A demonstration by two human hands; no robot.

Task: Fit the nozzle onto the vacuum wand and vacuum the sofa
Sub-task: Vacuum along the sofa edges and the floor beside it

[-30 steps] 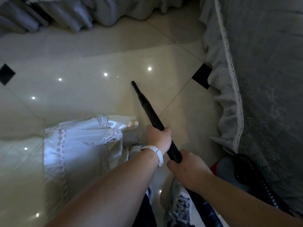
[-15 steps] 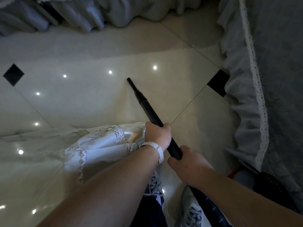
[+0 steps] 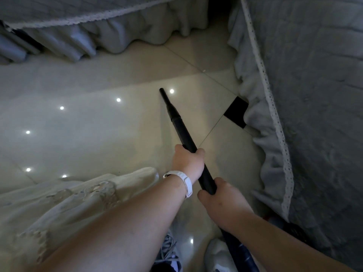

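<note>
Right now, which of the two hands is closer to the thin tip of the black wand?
The left hand, the one with the white wristband. It grips the wand higher up, toward the tip; the right hand holds it lower, nearer the body.

Black wand (image 3: 179,125); grey lace-trimmed sofa cover (image 3: 314,114); white wristband (image 3: 185,181).

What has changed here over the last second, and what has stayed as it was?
The view has swung toward the skirted sofa, so more of it and the far cover show. The white lace cloth has slid lower left. Nothing was taken up or let go: the left hand and right hand keep their grip on the black wand, tip still above the tiles.
</note>
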